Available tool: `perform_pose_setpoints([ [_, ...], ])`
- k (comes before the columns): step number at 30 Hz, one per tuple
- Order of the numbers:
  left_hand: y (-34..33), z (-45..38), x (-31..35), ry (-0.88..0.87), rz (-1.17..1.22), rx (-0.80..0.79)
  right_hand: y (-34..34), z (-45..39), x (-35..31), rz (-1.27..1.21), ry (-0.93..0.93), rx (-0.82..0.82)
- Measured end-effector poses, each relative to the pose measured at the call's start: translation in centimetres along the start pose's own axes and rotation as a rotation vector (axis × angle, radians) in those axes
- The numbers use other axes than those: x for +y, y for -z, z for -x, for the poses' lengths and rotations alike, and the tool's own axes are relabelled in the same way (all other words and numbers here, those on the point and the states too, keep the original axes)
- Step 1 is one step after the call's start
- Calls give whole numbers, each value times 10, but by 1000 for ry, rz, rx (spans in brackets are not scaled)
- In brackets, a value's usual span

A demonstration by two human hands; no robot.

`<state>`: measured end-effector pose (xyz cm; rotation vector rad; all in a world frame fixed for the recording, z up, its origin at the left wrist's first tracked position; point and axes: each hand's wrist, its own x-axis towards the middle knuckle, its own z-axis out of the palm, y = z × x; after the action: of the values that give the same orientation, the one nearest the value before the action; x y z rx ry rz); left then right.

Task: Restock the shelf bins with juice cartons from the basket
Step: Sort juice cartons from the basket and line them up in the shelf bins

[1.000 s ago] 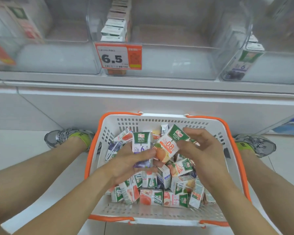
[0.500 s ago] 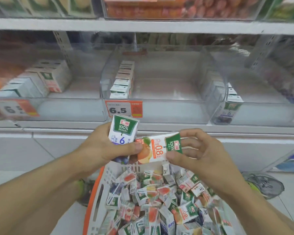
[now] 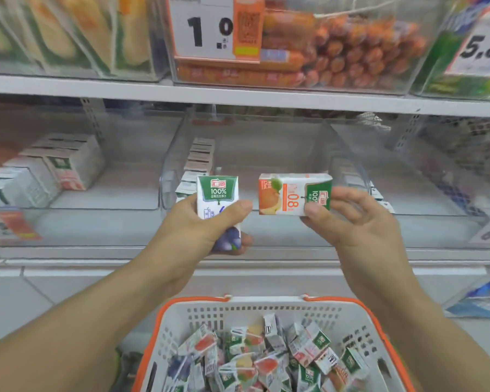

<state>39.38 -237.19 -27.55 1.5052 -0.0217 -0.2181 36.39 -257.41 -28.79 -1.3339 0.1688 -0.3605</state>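
My left hand (image 3: 198, 230) grips an upright grape juice carton (image 3: 217, 199), white with a green top and purple fruit at its base. My right hand (image 3: 359, 222) pinches an orange juice carton (image 3: 289, 195) lying sideways, green end toward my fingers. Both cartons are held up in front of the clear middle shelf bin (image 3: 266, 222), which holds a row of cartons along its left side. Below, the white basket (image 3: 238, 312) with orange rim holds several mixed juice cartons.
A left bin (image 3: 68, 219) holds several white cartons. A right bin (image 3: 436, 230) is partly seen. The upper shelf carries sausages (image 3: 351, 52) and packaged goods behind price tags. A blue package (image 3: 487, 301) lies on the floor at right.
Both hands lifted the two cartons out of the basket up to shelf-bin height and moved them apart. The view tilted upward from the basket to the shelves.
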Motion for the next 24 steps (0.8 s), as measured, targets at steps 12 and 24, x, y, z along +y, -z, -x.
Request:
perform_pose_setpoints([
  [12,55,-2,6,-9,44,50,-94,-155,37,694,266,-69],
  [24,99,-16,3,-20,146,102,-164,-241,96,1121,331,-151],
])
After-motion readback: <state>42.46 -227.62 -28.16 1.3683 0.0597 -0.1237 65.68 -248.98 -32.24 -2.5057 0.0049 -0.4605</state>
